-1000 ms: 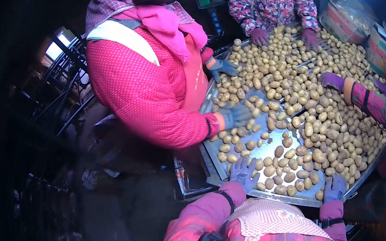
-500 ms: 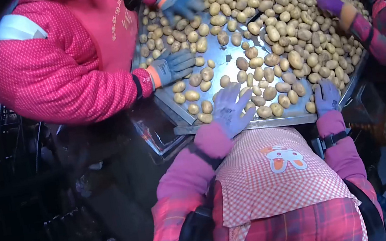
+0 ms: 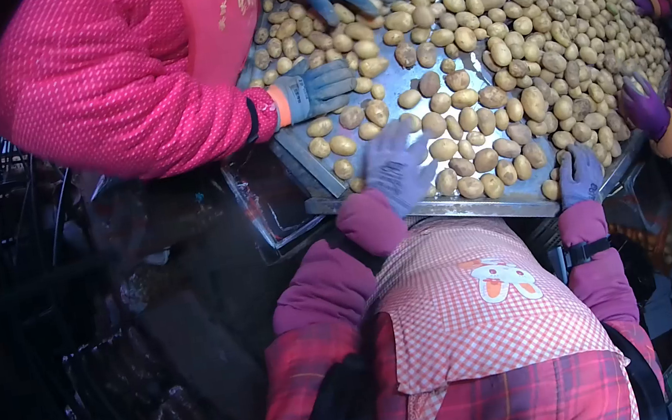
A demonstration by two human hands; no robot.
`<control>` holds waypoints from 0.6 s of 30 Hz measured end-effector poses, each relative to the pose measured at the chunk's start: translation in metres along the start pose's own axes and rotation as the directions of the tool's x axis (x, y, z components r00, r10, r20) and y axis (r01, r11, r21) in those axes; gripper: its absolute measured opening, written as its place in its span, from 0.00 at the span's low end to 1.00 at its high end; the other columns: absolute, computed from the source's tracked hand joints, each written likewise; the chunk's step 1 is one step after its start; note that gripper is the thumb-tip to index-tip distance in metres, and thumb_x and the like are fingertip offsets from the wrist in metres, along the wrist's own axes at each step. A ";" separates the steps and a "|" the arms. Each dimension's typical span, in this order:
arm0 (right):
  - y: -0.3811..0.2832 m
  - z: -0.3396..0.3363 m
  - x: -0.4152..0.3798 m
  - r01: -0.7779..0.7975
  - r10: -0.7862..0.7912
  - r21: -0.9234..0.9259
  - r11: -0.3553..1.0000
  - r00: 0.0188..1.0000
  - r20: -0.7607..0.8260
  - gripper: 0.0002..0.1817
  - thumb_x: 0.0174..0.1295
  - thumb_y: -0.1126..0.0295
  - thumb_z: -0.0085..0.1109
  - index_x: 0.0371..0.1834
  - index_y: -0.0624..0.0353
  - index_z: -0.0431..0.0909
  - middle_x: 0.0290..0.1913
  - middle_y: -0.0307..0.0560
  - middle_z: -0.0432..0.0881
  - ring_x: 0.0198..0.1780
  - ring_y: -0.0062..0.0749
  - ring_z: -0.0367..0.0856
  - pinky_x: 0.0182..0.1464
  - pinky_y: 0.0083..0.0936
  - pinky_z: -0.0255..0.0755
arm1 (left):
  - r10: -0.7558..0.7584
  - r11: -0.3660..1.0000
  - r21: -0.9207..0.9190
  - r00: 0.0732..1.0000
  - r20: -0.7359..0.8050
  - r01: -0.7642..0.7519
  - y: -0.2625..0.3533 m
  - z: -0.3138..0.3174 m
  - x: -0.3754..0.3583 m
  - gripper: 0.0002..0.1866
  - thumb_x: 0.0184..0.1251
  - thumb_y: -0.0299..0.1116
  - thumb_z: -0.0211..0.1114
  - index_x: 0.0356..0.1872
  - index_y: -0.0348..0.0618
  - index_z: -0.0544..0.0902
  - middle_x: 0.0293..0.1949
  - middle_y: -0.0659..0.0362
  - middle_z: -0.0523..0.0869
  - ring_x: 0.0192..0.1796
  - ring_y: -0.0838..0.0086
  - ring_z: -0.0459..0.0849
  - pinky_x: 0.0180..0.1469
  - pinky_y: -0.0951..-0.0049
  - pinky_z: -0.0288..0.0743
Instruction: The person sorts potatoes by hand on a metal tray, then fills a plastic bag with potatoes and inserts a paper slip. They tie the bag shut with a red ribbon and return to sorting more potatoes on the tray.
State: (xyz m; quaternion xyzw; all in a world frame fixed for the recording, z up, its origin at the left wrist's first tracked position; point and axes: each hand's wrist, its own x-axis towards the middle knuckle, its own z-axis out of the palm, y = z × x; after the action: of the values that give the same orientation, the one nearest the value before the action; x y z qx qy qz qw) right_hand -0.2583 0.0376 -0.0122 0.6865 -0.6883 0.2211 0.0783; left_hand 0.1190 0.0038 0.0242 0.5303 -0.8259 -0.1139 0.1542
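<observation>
My left hand (image 3: 395,165), in a pale purple glove, reaches over the near left part of the metal table (image 3: 473,206). Its fingers are apart and extended, right beside several loose potatoes (image 3: 442,148). At the near right corner, my right hand (image 3: 580,176) in a matching glove lies against the edge of the potato pile (image 3: 593,79). Its fingers are stretched out and touch or nearly touch a potato (image 3: 550,189). Neither palm shows, and I see nothing gripped in either hand.
On the left, a person in a pink sleeve spreads two grey-blue gloved hands (image 3: 321,88) over potatoes. Another person's purple glove (image 3: 645,106) is at the right edge of the pile. A raised metal rim (image 3: 439,207) borders the near side.
My view has shifted slightly. My left hand has moved a little forward among the potatoes. The right-hand person's purple glove has come down nearer along the pile's edge.
</observation>
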 end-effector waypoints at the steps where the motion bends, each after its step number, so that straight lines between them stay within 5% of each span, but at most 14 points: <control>1: -0.003 -0.001 0.002 -0.006 0.006 0.002 1.000 1.000 -0.007 0.13 0.60 0.67 0.60 0.47 0.58 0.81 0.48 0.54 0.82 0.54 0.50 0.78 0.59 0.43 0.69 | 0.009 1.000 -0.006 1.000 0.009 -0.009 -0.018 -0.002 0.008 0.28 0.58 0.43 0.64 0.61 0.50 0.76 0.61 0.47 0.73 0.59 0.54 0.75 0.57 0.53 0.70; 3: -0.007 -0.003 0.003 -0.028 0.028 -0.013 1.000 1.000 -0.008 0.13 0.60 0.67 0.61 0.46 0.58 0.81 0.47 0.54 0.82 0.53 0.50 0.79 0.58 0.43 0.69 | -0.250 0.968 -0.024 0.968 0.014 0.250 -0.053 0.005 0.023 0.28 0.57 0.43 0.63 0.62 0.53 0.74 0.57 0.50 0.77 0.55 0.59 0.79 0.51 0.54 0.75; 4: -0.009 -0.004 0.003 -0.017 0.017 -0.025 1.000 1.000 -0.005 0.12 0.60 0.67 0.61 0.45 0.57 0.81 0.47 0.53 0.83 0.52 0.50 0.79 0.58 0.43 0.70 | -0.236 0.971 -0.036 0.971 0.026 0.237 -0.061 0.012 0.025 0.28 0.57 0.43 0.63 0.62 0.53 0.74 0.57 0.50 0.77 0.55 0.59 0.79 0.51 0.54 0.75; 6: -0.004 -0.001 0.005 0.002 -0.003 -0.034 0.999 1.000 -0.024 0.11 0.59 0.67 0.62 0.44 0.57 0.81 0.46 0.52 0.83 0.51 0.50 0.79 0.56 0.44 0.70 | -0.191 0.940 0.296 0.981 0.040 0.171 -0.070 0.020 0.037 0.30 0.58 0.45 0.61 0.64 0.57 0.71 0.53 0.50 0.79 0.51 0.59 0.82 0.46 0.54 0.77; 11: -0.014 -0.011 0.008 0.000 -0.004 -0.074 0.997 0.999 -0.053 0.12 0.59 0.66 0.62 0.44 0.56 0.81 0.47 0.51 0.83 0.52 0.49 0.79 0.57 0.43 0.69 | -0.393 0.908 0.270 0.876 0.278 0.322 -0.057 0.012 0.081 0.31 0.58 0.50 0.60 0.65 0.60 0.70 0.54 0.47 0.80 0.48 0.56 0.84 0.49 0.57 0.78; 13: -0.014 -0.012 0.010 -0.004 0.003 -0.058 0.998 1.000 -0.025 0.12 0.59 0.66 0.61 0.45 0.55 0.81 0.47 0.51 0.82 0.52 0.49 0.79 0.58 0.43 0.69 | -0.347 0.913 -0.158 0.919 0.188 0.377 -0.063 0.008 0.075 0.30 0.58 0.48 0.63 0.63 0.55 0.72 0.53 0.48 0.80 0.47 0.59 0.85 0.51 0.59 0.77; 14: -0.011 -0.011 0.009 -0.027 0.027 -0.040 0.999 1.000 -0.003 0.12 0.60 0.65 0.60 0.44 0.55 0.81 0.47 0.52 0.82 0.53 0.50 0.78 0.58 0.43 0.68 | -0.279 0.871 -0.408 0.959 0.050 0.274 -0.079 0.030 0.063 0.30 0.58 0.45 0.66 0.60 0.45 0.73 0.49 0.50 0.82 0.46 0.63 0.84 0.50 0.63 0.77; 18: -0.005 -0.006 0.008 -0.044 0.045 -0.056 0.998 0.999 0.023 0.12 0.60 0.66 0.60 0.44 0.57 0.81 0.48 0.53 0.82 0.52 0.51 0.78 0.57 0.43 0.68 | -0.244 0.692 -0.697 0.970 0.023 0.191 -0.070 0.022 0.014 0.24 0.60 0.39 0.62 0.57 0.40 0.74 0.44 0.46 0.82 0.44 0.54 0.83 0.49 0.61 0.77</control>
State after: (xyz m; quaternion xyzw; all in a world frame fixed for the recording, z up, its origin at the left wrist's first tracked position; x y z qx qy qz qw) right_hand -0.2545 0.0330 -0.0026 0.6713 -0.7100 0.1954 0.0839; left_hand 0.1639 -0.0371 -0.0186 0.5312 -0.6482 -0.4133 0.3562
